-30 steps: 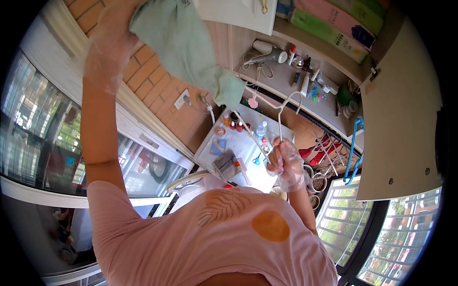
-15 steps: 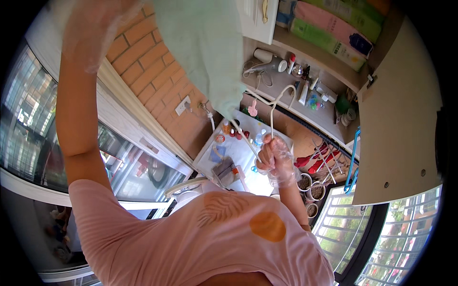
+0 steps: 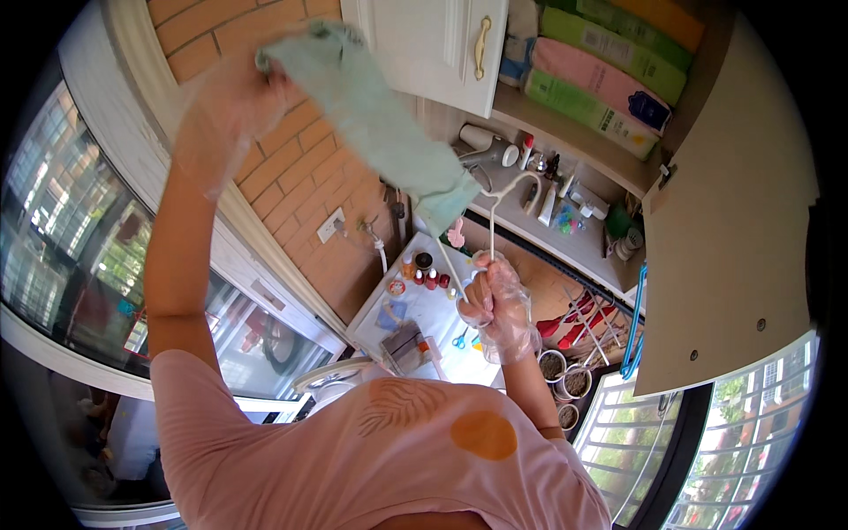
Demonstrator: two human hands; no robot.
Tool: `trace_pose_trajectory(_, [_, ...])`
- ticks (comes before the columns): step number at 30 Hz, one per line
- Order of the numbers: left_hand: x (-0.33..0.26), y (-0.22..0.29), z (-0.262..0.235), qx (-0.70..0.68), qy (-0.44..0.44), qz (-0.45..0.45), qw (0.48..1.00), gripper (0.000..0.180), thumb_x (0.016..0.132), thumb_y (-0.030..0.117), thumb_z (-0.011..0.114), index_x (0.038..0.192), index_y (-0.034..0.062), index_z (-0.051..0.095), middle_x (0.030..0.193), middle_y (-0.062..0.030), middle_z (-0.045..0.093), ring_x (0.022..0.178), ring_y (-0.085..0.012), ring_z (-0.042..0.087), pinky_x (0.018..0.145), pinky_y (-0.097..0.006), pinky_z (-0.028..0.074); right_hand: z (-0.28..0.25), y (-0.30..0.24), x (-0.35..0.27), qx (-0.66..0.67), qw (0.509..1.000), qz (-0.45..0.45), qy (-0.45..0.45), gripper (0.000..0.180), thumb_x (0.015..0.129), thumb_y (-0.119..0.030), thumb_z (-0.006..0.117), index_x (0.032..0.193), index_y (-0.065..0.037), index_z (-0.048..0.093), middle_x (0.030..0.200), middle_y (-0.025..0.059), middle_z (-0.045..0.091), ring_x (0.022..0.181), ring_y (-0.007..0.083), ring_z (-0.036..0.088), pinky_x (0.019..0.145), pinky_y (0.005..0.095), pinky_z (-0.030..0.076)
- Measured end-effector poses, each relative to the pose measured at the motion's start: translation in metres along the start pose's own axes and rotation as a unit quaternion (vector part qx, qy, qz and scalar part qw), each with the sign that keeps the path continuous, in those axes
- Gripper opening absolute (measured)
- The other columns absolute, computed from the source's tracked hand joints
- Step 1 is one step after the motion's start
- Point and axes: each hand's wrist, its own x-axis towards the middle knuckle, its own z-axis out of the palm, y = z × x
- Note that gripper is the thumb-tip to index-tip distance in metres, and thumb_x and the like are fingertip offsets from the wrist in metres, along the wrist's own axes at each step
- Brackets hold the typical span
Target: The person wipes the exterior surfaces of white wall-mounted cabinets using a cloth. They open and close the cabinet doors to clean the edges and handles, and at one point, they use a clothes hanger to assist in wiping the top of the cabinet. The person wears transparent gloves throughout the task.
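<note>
My left hand [image 3: 231, 113], in a clear plastic glove, is raised at the upper left and grips the top end of a pale green garment [image 3: 375, 124]. The cloth slants down to the right in a long strip, its lower end around one arm of a white clothes hanger [image 3: 492, 231]. The garment's exact kind is unclear. Lower down, my right hand [image 3: 505, 309], gloved the same way, is closed around the hanger's other end. The hanger's hook points up to the right, in front of the shelf.
Below stands a white table [image 3: 371, 331] with small bottles [image 3: 431, 279], blue scissors [image 3: 459, 338] and a grey pouch [image 3: 404, 346]. A hair dryer [image 3: 488, 146] lies on the shelf. An open cabinet door [image 3: 724, 230], blue hangers [image 3: 634, 327] and plant pots [image 3: 576, 383] are to the right.
My left hand has come down and to the right, bringing the garment's top end into view. The cloth now slants more toward the right. My right hand still grips the hanger.
</note>
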Motion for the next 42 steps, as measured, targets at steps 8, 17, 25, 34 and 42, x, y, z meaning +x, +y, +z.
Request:
trace_pose_trajectory(8, [-0.044,-0.085,-0.001,0.118,0.060,-0.194,0.972,0.057,0.084,0.036,0.059,0.131,0.0071,0.042,0.127,-0.0104,0.048,0.117,-0.0216,0.047,0.091,-0.033,0.043,0.009,-0.011,-0.005,0.026,1.000,0.009,0.010,0.021,0.096,-0.027,0.043,0.102,-0.008,0.047,0.048,-0.0016,0.031,0.041,0.0062,0.025,0.046,0.0216,0.028])
trace_pose_trajectory(17, [-0.041,-0.137,0.069,0.081,-0.044,0.088,0.992,0.062,0.084,0.020,0.061,0.136,0.0088,0.029,0.135,-0.0084,0.036,0.114,-0.0165,0.044,0.092,-0.035,0.040,0.026,-0.024,-0.006,-0.005,0.998,-0.017,0.063,0.020,0.096,-0.025,0.041,0.102,-0.008,0.048,0.051,-0.0015,0.029,0.044,0.0067,0.026,0.048,0.0225,0.030])
trace_pose_trajectory(25, [-0.041,-0.174,0.075,0.093,0.085,-0.095,0.987,0.040,0.084,0.014,0.061,0.120,0.0035,0.049,0.095,-0.0045,0.061,0.082,-0.0110,0.057,0.073,-0.023,0.045,0.028,-0.017,-0.011,-0.024,0.992,-0.120,0.032,0.018,0.095,-0.026,0.044,0.099,-0.009,0.050,0.054,-0.0045,0.030,0.049,0.0055,0.029,0.065,0.0252,0.037])
trace_pose_trajectory(34, [-0.070,-0.172,0.092,0.220,0.092,-0.048,0.970,0.032,0.085,0.003,0.058,0.116,0.0084,0.051,0.098,-0.0051,0.060,0.089,-0.0107,0.056,0.080,-0.024,0.046,0.027,-0.011,-0.011,-0.374,0.894,-0.154,0.193,0.018,0.093,-0.017,0.049,0.099,-0.003,0.057,0.064,-0.0026,0.047,0.053,0.0026,0.037,0.050,0.0177,0.033])
trace_pose_trajectory(42, [-0.066,-0.106,0.088,0.063,0.051,-0.054,0.995,0.020,0.084,0.013,0.060,0.099,0.0000,0.056,0.085,-0.0050,0.059,0.070,-0.0095,0.054,0.068,-0.020,0.043,0.025,-0.018,-0.023,-0.413,0.903,0.012,0.121,0.021,0.092,-0.022,0.052,0.101,-0.005,0.062,0.057,-0.0074,0.039,0.049,0.0029,0.034,0.047,0.0185,0.029])
